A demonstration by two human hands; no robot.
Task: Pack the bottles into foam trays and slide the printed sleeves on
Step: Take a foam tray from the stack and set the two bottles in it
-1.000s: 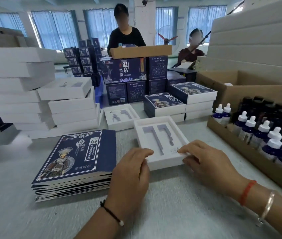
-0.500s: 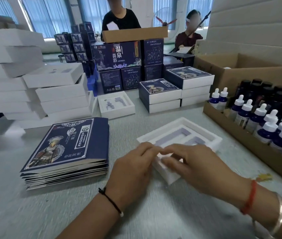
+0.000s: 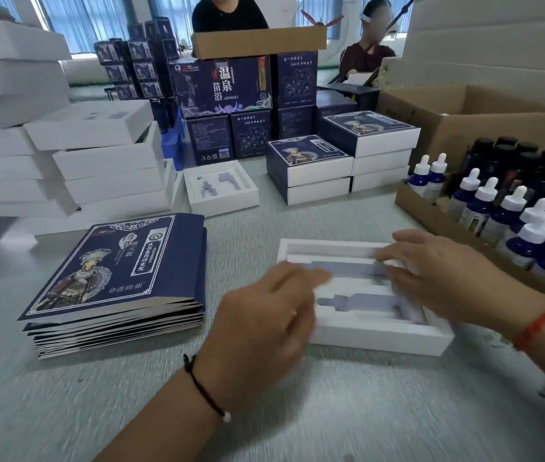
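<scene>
A white foam tray (image 3: 377,335) lies flat on the grey worktop (image 3: 131,411), its two bottle-shaped recesses empty. The left hand (image 3: 264,318) rests at the tray's left edge, fingers loosely extended over it; motion blur hides whether they pinch anything. The right hand (image 3: 437,271) lies spread across the tray's right side, fingers straight and touching the foam. Dropper bottles (image 3: 511,211) stand in a cardboard box (image 3: 431,211) to the right; printed sleeves (image 3: 114,278) are stacked left.
</scene>
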